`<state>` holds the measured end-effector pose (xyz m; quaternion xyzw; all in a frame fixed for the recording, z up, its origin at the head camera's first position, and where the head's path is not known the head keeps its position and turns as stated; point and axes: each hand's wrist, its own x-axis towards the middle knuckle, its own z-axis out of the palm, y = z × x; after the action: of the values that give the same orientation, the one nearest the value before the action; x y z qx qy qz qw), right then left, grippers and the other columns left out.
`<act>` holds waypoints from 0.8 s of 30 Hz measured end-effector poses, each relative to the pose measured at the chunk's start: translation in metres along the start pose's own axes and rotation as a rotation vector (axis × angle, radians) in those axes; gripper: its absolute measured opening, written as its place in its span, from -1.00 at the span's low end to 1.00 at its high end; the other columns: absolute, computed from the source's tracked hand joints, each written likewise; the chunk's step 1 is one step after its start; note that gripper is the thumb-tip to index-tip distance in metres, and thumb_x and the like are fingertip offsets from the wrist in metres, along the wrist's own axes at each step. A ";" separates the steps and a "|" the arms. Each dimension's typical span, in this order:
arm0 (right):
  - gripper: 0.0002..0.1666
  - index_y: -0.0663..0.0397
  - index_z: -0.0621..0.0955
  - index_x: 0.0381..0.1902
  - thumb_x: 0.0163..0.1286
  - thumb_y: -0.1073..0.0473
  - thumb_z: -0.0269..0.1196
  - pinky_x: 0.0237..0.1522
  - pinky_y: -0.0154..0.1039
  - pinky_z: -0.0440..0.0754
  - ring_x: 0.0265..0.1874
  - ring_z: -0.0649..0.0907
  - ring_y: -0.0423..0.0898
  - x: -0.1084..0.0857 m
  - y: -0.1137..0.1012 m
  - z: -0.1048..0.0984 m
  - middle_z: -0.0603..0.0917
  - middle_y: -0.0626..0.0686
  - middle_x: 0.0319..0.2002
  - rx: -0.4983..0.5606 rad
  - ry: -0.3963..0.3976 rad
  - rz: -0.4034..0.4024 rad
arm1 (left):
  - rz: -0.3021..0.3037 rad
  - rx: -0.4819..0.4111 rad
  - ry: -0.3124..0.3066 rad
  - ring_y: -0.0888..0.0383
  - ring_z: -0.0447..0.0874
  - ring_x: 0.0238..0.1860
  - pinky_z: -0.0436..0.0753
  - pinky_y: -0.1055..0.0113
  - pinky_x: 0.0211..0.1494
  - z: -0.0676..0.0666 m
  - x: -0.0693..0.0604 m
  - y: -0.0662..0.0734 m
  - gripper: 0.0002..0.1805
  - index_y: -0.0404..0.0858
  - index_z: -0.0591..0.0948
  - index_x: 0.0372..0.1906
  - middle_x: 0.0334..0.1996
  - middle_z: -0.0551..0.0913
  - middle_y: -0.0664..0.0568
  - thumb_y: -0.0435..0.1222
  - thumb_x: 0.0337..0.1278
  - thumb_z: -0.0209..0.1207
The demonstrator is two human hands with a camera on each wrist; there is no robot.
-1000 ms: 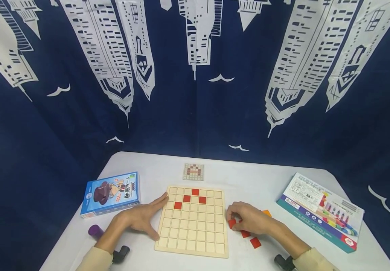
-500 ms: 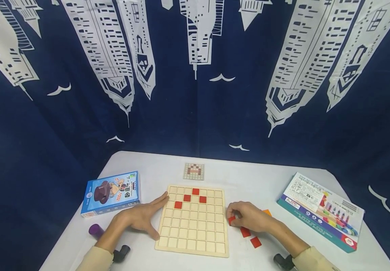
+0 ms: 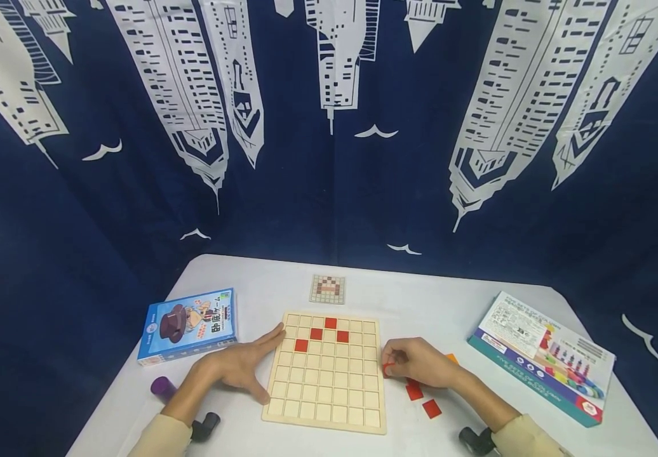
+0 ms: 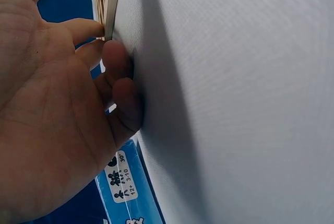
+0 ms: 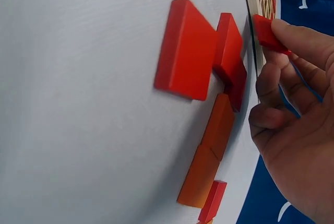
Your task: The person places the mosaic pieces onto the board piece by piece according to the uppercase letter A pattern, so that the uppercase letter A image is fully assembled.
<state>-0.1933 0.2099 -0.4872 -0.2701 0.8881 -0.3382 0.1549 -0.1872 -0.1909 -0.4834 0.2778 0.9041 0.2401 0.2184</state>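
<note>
A wooden grid board [image 3: 325, 406] lies on the table with several red square tiles set in cells of its upper rows. My left hand [image 3: 241, 370] rests along the board's left side, fingers spread and mostly straight; the left wrist view has a fingertip touching the board's edge. At the board's right edge my right hand [image 3: 417, 364] pinches a red tile [image 5: 267, 33] between thumb and fingers. Loose red tiles [image 5: 188, 51] and orange tiles [image 5: 201, 174] lie on the table beside and below that hand; in the head view it partly hides them.
Behind the board lies a small pattern card [image 3: 327, 289]. A blue game box [image 3: 187, 325] is at left, a larger box [image 3: 540, 355] at right. Near the left forearm stands a purple cylinder [image 3: 162, 388]. A dark patterned cloth [image 3: 329, 190] hangs behind the table.
My right hand has lifted the red tile off the table and tipped it, shifting slightly left toward the board's edge. The left hand stays where it was.
</note>
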 end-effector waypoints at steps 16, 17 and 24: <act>-0.84 -0.12 0.64 -0.25 0.16 0.12 0.32 -0.29 -0.35 0.56 -0.38 0.57 -0.19 0.015 -0.017 0.008 0.64 -0.14 -0.40 0.191 -0.047 -0.008 | 0.018 -0.005 -0.003 0.03 -0.14 0.41 0.11 0.03 0.35 0.000 0.001 0.001 0.42 -0.13 -0.09 0.46 0.46 -0.30 0.08 0.14 -0.66 0.47; -0.84 -0.13 0.64 -0.24 0.17 0.12 0.31 -0.29 -0.35 0.56 -0.38 0.57 -0.19 0.017 -0.018 0.009 0.64 -0.15 -0.40 0.187 -0.046 -0.009 | 0.017 -0.005 -0.003 0.03 -0.14 0.41 0.11 0.03 0.35 0.000 0.001 0.001 0.42 -0.13 -0.09 0.46 0.46 -0.30 0.08 0.14 -0.66 0.47; -0.82 -0.14 0.64 -0.21 0.19 0.11 0.29 -0.36 -0.33 0.57 -0.46 0.58 -0.19 0.032 -0.030 0.021 0.61 -0.13 -0.44 0.176 -0.032 -0.055 | 0.001 -0.007 -0.002 0.01 -0.12 0.41 0.12 0.01 0.35 0.000 0.000 0.002 0.42 -0.12 -0.09 0.46 0.46 -0.29 0.10 0.13 -0.66 0.47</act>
<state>-0.1981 0.1617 -0.4850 -0.2849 0.8446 -0.4148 0.1828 -0.1866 -0.1895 -0.4823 0.2777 0.9029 0.2431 0.2202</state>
